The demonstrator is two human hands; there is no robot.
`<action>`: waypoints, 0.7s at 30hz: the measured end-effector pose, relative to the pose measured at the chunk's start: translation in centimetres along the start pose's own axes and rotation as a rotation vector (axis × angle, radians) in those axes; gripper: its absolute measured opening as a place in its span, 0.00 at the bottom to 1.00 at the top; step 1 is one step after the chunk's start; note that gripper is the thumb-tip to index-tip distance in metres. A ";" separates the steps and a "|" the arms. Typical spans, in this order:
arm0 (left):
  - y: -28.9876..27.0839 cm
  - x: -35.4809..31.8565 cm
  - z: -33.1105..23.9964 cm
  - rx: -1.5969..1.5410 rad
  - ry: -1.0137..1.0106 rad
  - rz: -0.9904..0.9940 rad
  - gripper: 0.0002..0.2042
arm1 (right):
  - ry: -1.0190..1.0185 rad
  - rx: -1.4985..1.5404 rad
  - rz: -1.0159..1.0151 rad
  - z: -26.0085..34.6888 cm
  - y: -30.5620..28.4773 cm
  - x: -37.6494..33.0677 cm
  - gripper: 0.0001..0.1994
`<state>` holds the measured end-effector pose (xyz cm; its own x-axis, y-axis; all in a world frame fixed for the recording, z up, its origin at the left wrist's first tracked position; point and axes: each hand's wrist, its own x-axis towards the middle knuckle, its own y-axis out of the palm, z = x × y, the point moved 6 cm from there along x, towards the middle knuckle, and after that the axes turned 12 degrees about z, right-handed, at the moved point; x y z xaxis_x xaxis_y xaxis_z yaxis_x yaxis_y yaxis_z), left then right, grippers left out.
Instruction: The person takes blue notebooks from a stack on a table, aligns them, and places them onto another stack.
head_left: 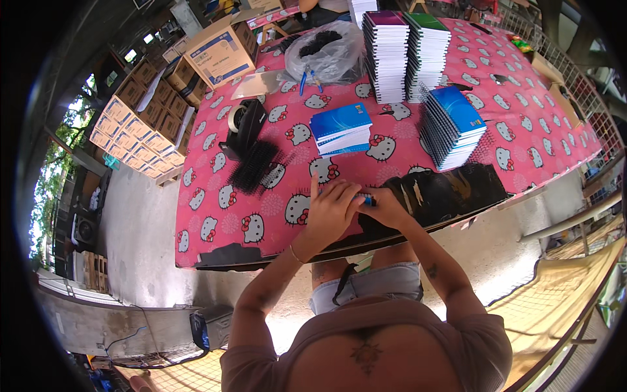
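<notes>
Near the table's front edge, my left hand (pixel 334 208) lies over a blue notebook (pixel 368 200), its index finger raised and the other fingers bent across it. My right hand (pixel 386 208) grips the notebook's right end. Most of the notebook is hidden under my hands; a bit of blue and some dark coil teeth show. Beyond my hands rests a loose pile of blue-covered notebook sheets (pixel 341 128). To the right stands a stack of blue notebooks (pixel 455 127) with black spiral coils. A heap of black binding coils (pixel 255 168) lies to the left.
A tape dispenser (pixel 244 127) sits behind the coils. Farther back are a clear plastic bag (pixel 326 52) of black coils, blue-handled pliers (pixel 304 81), tall purple-covered (pixel 386 59) and green-covered (pixel 428 55) notebook stacks, and a carton (pixel 222 51). Stacked boxes (pixel 140 124) stand left of the table.
</notes>
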<state>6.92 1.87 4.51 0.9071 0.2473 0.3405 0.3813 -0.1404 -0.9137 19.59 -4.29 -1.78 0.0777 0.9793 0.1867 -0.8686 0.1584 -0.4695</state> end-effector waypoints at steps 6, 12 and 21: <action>-0.1 0.4 0.1 -0.071 0.045 -0.011 0.05 | -0.026 0.294 -0.005 -0.7 -3.6 -2.1 0.12; 0.3 0.4 0.1 -0.099 0.067 -0.038 0.04 | -0.052 0.140 0.136 0.9 -4.4 -1.2 0.08; -0.3 1.3 -0.2 -0.122 0.091 0.045 0.06 | -0.141 -0.091 -0.069 3.2 -3.9 -0.2 0.10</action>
<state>7.99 2.07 5.25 0.9340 0.1507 0.3240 0.3540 -0.2662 -0.8966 21.39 -5.56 2.82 0.0602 0.9396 0.3371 -0.8150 0.2412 -0.5268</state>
